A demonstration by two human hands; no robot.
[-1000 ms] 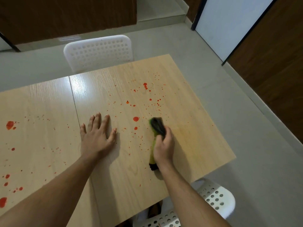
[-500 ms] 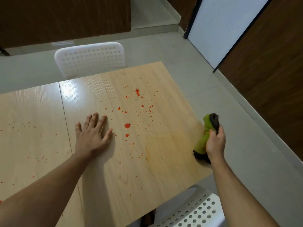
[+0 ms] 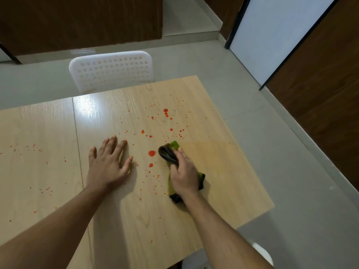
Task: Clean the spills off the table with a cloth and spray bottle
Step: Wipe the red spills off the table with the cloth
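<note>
Red spills [image 3: 152, 153] speckle the light wooden table [image 3: 233, 171], with larger drops near its middle and fine dots further left. My right hand [image 3: 184, 175] grips a bunched green and black cloth [image 3: 168, 153] and presses it on the tabletop just right of the biggest drop. The wood to the right of the cloth looks wiped and slightly damp. My left hand [image 3: 108, 164] lies flat on the table with its fingers spread, left of the spills. No spray bottle is in view.
A white perforated chair [image 3: 110, 69] stands at the table's far side. Another white chair [image 3: 260, 251] peeks out under the near right corner. Grey floor runs along the right edge, with a white door [image 3: 272, 35] and dark wooden walls beyond.
My right hand swept the cloth out to the table's right edge and has come back left to the red drops. The left hand stayed flat in place.
</note>
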